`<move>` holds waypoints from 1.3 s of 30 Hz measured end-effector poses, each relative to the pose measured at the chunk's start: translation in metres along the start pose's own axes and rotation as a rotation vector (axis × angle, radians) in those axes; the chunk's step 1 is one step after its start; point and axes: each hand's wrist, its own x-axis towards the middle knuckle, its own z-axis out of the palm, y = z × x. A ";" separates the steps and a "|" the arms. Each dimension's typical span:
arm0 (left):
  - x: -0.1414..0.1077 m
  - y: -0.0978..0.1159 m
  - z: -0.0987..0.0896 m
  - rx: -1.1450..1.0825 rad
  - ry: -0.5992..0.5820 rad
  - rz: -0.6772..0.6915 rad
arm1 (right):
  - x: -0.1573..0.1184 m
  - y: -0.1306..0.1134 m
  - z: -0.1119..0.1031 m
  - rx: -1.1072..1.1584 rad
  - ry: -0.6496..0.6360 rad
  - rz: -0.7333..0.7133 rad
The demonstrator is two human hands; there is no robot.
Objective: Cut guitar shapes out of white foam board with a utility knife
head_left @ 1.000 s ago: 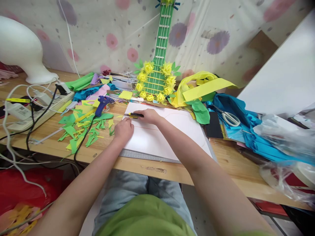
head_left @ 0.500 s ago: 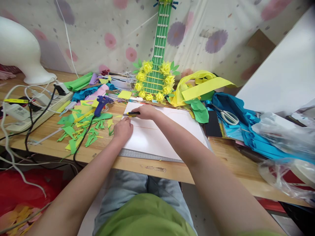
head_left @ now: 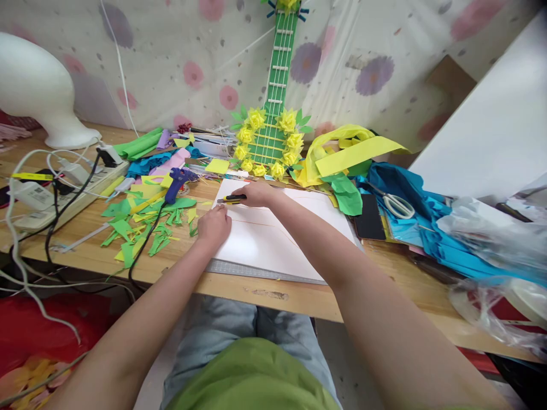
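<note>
My right hand (head_left: 255, 194) is closed around a yellow and black utility knife (head_left: 235, 199), its blade end pointing left over the upper left of a white board (head_left: 252, 245). My left hand (head_left: 214, 225) rests on the board's left edge, just below the knife's tip, with its fingers laid on the surface and nothing held. Thin orange lines run across the board. Under it lies a grey cutting mat (head_left: 239, 270), showing along the front edge. My right forearm covers part of the board, and the blade's contact with it is too small to make out.
A blue glue gun (head_left: 178, 183) lies left among green and yellow scraps (head_left: 160, 239). Behind the board stands a green guitar model (head_left: 273, 128) with yellow flowers. White scissors (head_left: 398, 205) and a black phone-like slab (head_left: 370, 217) lie right. A power strip (head_left: 92, 185) sits left.
My right hand and the knife have shifted slightly to the right across the board. My left hand stays in place on the edge. The whole view has tilted a little.
</note>
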 end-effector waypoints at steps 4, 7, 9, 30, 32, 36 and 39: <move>0.000 0.000 -0.001 -0.007 0.001 0.011 | -0.003 0.006 0.002 -0.025 0.000 -0.007; 0.000 0.001 -0.002 -0.011 0.006 0.019 | -0.008 0.008 0.003 -0.022 0.002 -0.005; 0.000 0.002 -0.003 -0.010 0.003 0.016 | -0.009 0.007 0.002 -0.016 -0.002 -0.007; 0.001 0.002 -0.002 -0.012 -0.003 0.006 | -0.016 0.019 0.007 -0.043 0.006 -0.020; 0.001 0.002 -0.002 -0.012 0.000 0.004 | -0.017 0.018 0.007 -0.030 0.000 -0.023; 0.001 0.002 -0.003 -0.012 0.004 0.014 | -0.018 0.016 0.006 -0.032 0.002 -0.017; 0.000 0.002 -0.003 -0.014 0.006 0.008 | -0.019 0.017 0.005 -0.040 0.010 -0.011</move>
